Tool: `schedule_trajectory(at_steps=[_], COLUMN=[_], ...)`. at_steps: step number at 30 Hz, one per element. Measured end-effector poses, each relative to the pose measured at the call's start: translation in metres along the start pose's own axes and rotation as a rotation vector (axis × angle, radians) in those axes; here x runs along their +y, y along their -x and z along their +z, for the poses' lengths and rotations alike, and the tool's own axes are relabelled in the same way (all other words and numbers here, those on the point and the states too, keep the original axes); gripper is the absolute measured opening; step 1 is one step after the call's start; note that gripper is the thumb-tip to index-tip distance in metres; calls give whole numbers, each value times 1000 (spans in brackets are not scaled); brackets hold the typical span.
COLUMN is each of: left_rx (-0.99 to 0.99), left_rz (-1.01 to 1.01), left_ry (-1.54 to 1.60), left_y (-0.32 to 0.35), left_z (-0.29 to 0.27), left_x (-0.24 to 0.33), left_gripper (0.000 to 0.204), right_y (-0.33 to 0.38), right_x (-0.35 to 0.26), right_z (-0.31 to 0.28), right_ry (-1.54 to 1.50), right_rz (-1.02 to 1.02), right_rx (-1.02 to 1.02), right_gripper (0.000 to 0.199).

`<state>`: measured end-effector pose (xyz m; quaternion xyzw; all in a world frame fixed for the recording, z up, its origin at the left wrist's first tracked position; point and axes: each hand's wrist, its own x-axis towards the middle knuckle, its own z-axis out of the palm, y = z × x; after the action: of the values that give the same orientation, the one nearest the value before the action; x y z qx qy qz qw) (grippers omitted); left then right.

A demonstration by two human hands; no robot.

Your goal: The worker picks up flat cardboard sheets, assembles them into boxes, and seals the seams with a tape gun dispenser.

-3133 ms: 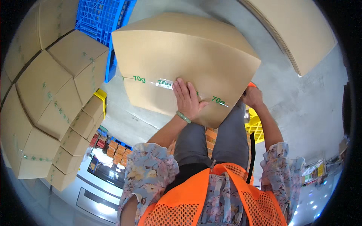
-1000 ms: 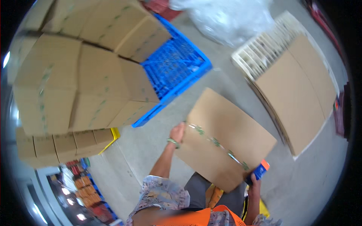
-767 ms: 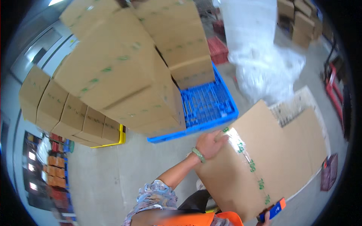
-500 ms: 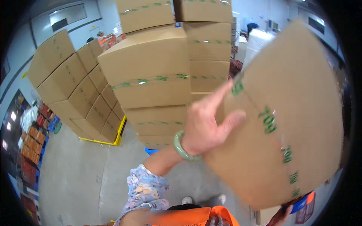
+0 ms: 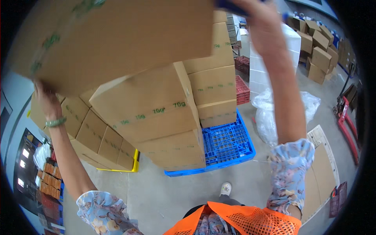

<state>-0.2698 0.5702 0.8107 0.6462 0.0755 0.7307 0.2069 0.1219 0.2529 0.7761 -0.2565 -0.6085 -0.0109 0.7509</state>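
Observation:
A big brown cardboard box [image 5: 133, 43] with green print is lifted high in front of me, above a stack of similar boxes [image 5: 152, 102]. My left hand [image 5: 47, 102], below a pale green bangle [image 5: 56, 122], grips the box's lower left corner; its fingertips are partly hidden. At the box's right end, my right hand [image 5: 263, 27] is closed around a dark blue hand tool [image 5: 232, 7], blurred and cut off by the upper edge. Whether that hand also bears on the box is unclear. The stack stands on a blue plastic pallet [image 5: 231, 137].
More boxes [image 5: 94, 129] stand on a yellow pallet [image 5: 136, 160] at left. To the right are a white wrapped stack [image 5: 258, 62], clear plastic film [image 5: 270, 117], flattened cardboard [image 5: 319, 172] and a red pallet jack [image 5: 346, 125]. Red crates [image 5: 242, 90] sit behind the pallet.
The box has swung from my right side up and across to the left, over the stack. My left hand has moved to its lower left corner; my right arm has risen.

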Motion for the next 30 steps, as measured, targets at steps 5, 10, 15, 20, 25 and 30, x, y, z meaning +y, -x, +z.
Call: schedule_trajectory(at_steps=[5, 10, 15, 20, 25, 30], left_rx=[-46, -51, 164, 220, -515, -303], left_rz=[-343, -255, -254, 616, 1295, 721], left_ry=[66, -95, -748, -1042, -989, -1238], left_y=[7, 21, 1, 97, 197, 125], left_z=[-59, -64, -41, 89, 196, 220], left_x=[-96, -145, -134, -82, -46, -63], left_gripper=[47, 59, 64, 51, 50, 59], right_y=[-25, -17, -10, 46, 166, 331], right_x=[119, 193, 192, 187, 179, 181], right_z=[38, 45, 42, 6, -44, -80], right_ry=[-64, -47, -232, -118, -90, -159], right_rz=[193, 236, 344, 499, 771, 1115], right_rx=[-101, -129, -154, -238, 86, 356], right_gripper=[27, 30, 31, 39, 44, 35])
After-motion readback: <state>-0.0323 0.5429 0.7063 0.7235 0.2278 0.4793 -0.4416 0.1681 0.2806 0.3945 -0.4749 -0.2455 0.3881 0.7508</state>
